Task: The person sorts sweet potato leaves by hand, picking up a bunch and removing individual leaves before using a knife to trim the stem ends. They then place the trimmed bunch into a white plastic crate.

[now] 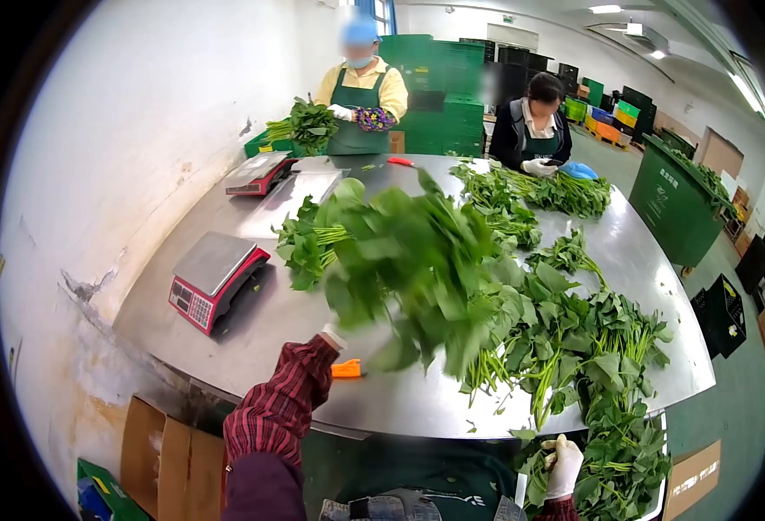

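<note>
A large bunch of leafy greens [417, 260], smeared by motion, is held up over the metal table in front of me. My left hand [334, 337], in a white glove below the leaves, is closed on it; most of its fingers are hidden. My right hand [563, 466], also gloved, is low at the table's near edge, against the greens [621, 469] in a white crate [663, 434]. Its fingers are curled, and what they hold, if anything, does not show. Loose greens [608, 339] with long stems are piled on the table's right side.
Two red scales [217, 278] [261, 174] stand on the table's left side. An orange-handled tool [347, 369] lies near my left hand. Across the table, one person [361, 95] holds greens and another [534, 130] stands beside a heap. A green bin [677, 200] stands at right.
</note>
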A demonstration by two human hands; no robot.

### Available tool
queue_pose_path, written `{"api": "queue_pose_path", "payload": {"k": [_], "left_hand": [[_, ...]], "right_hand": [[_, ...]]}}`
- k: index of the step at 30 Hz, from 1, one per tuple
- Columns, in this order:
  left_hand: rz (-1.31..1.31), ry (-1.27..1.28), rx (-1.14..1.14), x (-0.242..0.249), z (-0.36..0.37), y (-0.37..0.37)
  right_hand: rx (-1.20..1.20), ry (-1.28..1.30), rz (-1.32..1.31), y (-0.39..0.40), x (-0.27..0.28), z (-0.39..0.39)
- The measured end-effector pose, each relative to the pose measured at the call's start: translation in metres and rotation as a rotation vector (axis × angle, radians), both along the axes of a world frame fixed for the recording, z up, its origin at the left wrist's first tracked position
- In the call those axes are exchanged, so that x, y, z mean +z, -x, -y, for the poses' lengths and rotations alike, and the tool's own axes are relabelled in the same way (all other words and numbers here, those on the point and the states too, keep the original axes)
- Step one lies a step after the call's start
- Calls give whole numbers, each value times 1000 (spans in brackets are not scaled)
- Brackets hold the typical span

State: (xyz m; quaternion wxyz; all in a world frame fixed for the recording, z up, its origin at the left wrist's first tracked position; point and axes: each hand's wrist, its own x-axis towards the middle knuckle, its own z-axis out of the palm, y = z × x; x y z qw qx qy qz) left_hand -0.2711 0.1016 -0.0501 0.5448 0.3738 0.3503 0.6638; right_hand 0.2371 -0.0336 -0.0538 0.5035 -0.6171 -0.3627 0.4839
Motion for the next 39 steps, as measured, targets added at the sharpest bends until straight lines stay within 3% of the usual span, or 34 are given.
{"api": "queue_pose_path", "payload": {"k": [1,3,4,6,9,11,13,15,16,17,21,25,26,29,30,33,35,36,37,38,39], "left_hand": [[-174,67,-29,35,13,-29],[-793,374,-240,108,46,-77],[-787,377,-246,101,44,-87],[112,275,-552,83,45,-108],[226,352,-539,97,59,-149],[211,362,-521,90,62,-169],[225,305,-513,91,67,-186],[326,265,-549,95,72,-199],[298,272,-537,103,75,-203],[268,281,-523,110,79,-206],[126,272,-530,96,78,-211],[62,231,-589,84,74,-215],[65,232,-595,83,73,-214],[15,172,-621,83,69,-216],[2,146,-635,84,69,-214],[25,95,-654,88,74,-208],[21,253,-737,78,79,-193],[-185,205,-640,70,82,-187],[-193,200,-643,71,89,-177],[-677,-2,-489,78,99,-164],[-1148,-213,-302,89,107,-156]], "right_hand": [[14,10,-31,2,0,-1],[98,-11,38,15,14,-7],[137,-4,50,25,28,-11],[214,-7,121,45,55,-24],[315,-147,184,81,84,-43],[456,-501,570,101,96,-51],[493,-359,404,131,107,-52],[632,-238,430,155,141,-46],[645,-348,597,162,140,-49],[636,-622,376,169,122,-57],[692,-372,389,165,104,-59],[672,-161,501,164,124,-50],[626,-268,559,164,122,-49],[633,-259,521,161,119,-50],[679,-181,355,160,112,-53],[586,-277,401,158,102,-51],[580,-285,336,154,102,-53],[631,-180,252,151,105,-55],[682,-79,166,149,110,-58],[634,-5,326,150,133,-52],[650,-88,480,149,131,-54]]}}
